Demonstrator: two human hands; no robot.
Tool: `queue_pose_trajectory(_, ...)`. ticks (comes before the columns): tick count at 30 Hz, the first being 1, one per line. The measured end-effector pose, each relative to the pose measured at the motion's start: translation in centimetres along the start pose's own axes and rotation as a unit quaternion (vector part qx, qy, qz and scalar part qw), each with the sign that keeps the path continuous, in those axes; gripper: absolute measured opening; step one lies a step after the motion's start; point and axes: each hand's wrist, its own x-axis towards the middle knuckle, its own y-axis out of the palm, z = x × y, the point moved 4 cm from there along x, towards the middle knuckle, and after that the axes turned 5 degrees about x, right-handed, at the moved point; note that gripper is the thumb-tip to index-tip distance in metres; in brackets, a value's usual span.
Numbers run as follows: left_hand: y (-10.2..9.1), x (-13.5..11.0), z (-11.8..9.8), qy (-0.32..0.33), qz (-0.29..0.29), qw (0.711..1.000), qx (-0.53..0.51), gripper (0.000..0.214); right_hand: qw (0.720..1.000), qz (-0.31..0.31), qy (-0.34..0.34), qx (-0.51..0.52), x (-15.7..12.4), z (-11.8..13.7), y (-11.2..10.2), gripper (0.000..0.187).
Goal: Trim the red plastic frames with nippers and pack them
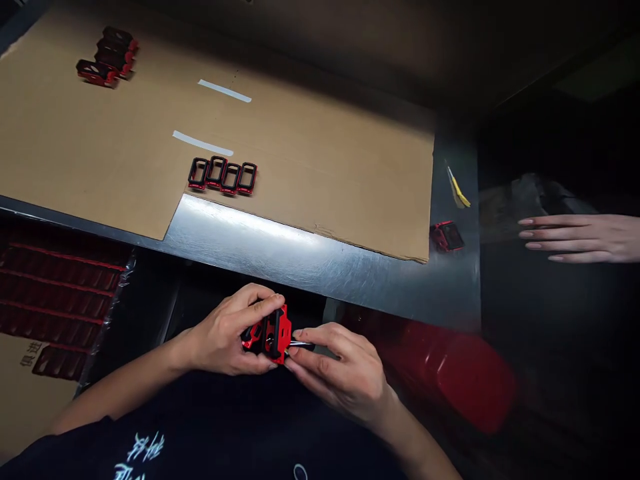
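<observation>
My left hand (233, 330) is closed around a small red and black plastic frame (283, 333), held above my lap in front of the bench edge. Behind it, inside the same grip, another red and black part (251, 335) shows in part. My right hand (345, 367) pinches a slim shiny metal tool (299, 344) with a dark end. Its tip meets the red face of the frame. Fingers hide much of the tool, so its exact kind is unclear.
Cardboard (325, 167) covers much of the metal bench (260, 243). On it are a row of frames (231, 177) and a cluster (107, 57). A yellow-handled tool (457, 190) and another frame (449, 237) lie right. Another person's hand (590, 237) reaches in. A red stool (470, 380) stands below.
</observation>
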Motion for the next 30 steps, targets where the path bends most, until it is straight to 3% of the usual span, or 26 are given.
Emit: queue_pose_trajectory(30, 0.47, -0.11, 0.1, 0.0, 0.016, 1.0, -0.009, 0.09, 1.0, -0.016, 0.016, 0.013, -0.45, 0.37, -0.21, 0.008)
